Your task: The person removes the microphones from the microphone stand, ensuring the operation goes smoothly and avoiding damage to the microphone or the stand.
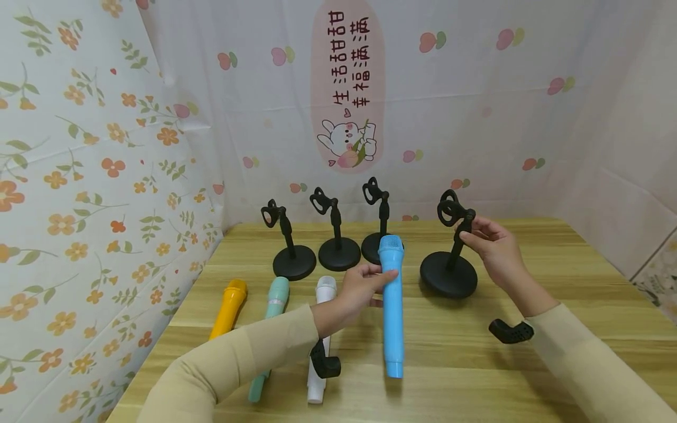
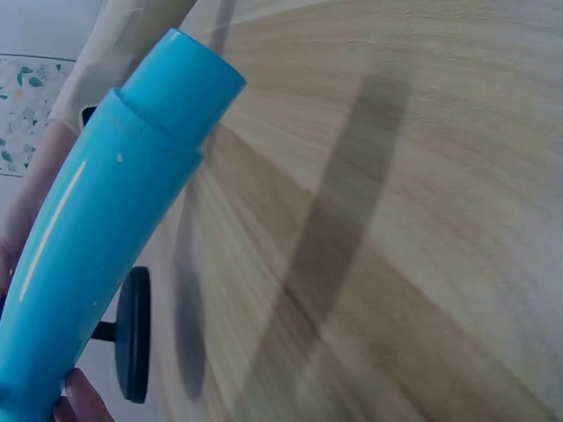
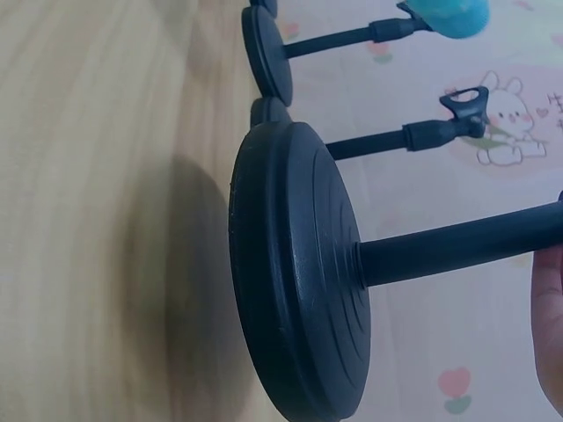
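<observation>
My left hand [image 1: 357, 289] grips a light blue microphone [image 1: 393, 323] around its upper body, grille end up, above the wooden table. In the left wrist view the microphone's lower end [image 2: 180, 88] hangs clear of the tabletop, casting a shadow. With fingers and thumb, my right hand [image 1: 497, 249] pinches a black microphone stand [image 1: 449, 276] near the top of its post, just under the ring clip [image 1: 448, 210]. The stand's round base [image 3: 303, 272] is lifted and slightly tilted over the table in the right wrist view, its shadow beside it.
Three more black stands, a left one [image 1: 294, 262], a middle one [image 1: 339, 254] and a right one [image 1: 383, 226], line the table's back. Orange [image 1: 227, 311], mint green [image 1: 276, 302] and white [image 1: 326, 291] microphones lie at left, partly under my left arm. A printed cloth [image 1: 254, 88] hangs behind.
</observation>
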Motion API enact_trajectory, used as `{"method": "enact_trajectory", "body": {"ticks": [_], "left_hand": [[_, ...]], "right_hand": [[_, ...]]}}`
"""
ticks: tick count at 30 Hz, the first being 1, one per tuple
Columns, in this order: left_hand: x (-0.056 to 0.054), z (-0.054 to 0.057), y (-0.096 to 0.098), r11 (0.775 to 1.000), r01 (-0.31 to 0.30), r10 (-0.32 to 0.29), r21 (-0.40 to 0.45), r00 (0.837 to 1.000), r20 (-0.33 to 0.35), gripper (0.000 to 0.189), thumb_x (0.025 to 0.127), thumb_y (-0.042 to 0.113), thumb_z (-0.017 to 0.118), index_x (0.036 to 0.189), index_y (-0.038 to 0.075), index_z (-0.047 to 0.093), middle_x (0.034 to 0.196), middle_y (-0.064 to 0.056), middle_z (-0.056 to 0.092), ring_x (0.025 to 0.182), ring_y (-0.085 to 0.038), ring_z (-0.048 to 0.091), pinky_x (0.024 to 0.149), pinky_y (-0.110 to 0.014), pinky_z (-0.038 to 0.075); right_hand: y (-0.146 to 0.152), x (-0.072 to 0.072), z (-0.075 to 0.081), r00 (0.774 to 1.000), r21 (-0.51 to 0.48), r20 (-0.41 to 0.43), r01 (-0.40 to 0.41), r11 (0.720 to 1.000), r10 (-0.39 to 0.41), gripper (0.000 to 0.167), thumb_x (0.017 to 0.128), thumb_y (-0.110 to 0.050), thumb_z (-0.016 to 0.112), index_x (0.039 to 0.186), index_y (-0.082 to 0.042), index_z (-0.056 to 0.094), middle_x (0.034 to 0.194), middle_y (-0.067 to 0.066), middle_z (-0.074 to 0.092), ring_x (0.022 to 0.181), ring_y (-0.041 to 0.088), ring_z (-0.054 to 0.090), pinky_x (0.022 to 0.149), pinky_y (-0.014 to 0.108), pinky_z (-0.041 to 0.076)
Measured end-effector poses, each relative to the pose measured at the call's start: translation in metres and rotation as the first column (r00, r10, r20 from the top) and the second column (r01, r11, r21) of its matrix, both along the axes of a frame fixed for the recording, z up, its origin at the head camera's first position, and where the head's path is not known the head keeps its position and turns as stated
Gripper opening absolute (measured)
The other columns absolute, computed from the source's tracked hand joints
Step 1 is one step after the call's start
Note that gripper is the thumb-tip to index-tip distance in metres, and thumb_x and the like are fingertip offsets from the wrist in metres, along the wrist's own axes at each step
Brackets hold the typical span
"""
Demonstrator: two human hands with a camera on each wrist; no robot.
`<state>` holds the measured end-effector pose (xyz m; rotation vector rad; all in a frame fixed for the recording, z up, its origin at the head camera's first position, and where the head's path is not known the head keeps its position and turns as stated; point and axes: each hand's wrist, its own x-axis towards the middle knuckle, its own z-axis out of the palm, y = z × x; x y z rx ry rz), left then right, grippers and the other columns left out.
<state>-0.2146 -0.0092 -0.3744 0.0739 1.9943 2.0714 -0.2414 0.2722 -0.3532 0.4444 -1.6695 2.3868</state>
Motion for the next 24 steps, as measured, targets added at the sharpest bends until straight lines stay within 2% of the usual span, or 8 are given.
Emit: {"method": "enact_trajectory", "body": {"ticks": [7,13,24], "left_hand": [[0.005,-0.002,0.0,1.0,-0.009,0.009,-0.026,1.0,0.002,0.039,0.085,0.027,0.078,0.108,0.0,0.063,0.093,-0.008,0.066,0.074,-0.017,0.063,0.062,-0.035,0.058],[0.009,-0.002,0.0,0.999,-0.019,0.019,-0.031,1.0,0.008,0.037,0.086,0.025,0.076,0.109,0.0,0.062,0.093,-0.008,0.065,0.074,-0.017,0.062,0.062,-0.036,0.058],[0.012,-0.014,-0.003,0.996,0.008,-0.004,-0.086,0.999,0.048,0.038,0.085,0.028,0.077,0.106,0.0,0.063,0.092,-0.009,0.065,0.077,-0.019,0.063,0.066,-0.037,0.058]], "right_hand": [[0.0,-0.012,0.005,0.998,-0.006,0.025,0.055,0.998,-0.055,0.018,0.087,0.004,0.068,0.101,-0.007,0.069,0.103,0.002,0.068,0.093,0.011,0.067,0.086,0.02,0.05],[-0.003,-0.022,0.011,0.993,0.014,0.061,0.1,0.995,-0.101,0.02,0.088,0.006,0.066,0.1,-0.011,0.07,0.102,0.0,0.061,0.089,0.007,0.064,0.082,0.018,0.051],[0.001,-0.037,0.01,0.984,0.06,0.092,0.148,0.987,-0.154,0.02,0.086,-0.004,0.073,0.103,-0.014,0.067,0.106,0.002,0.055,0.091,0.007,0.06,0.081,0.016,0.05]]}}
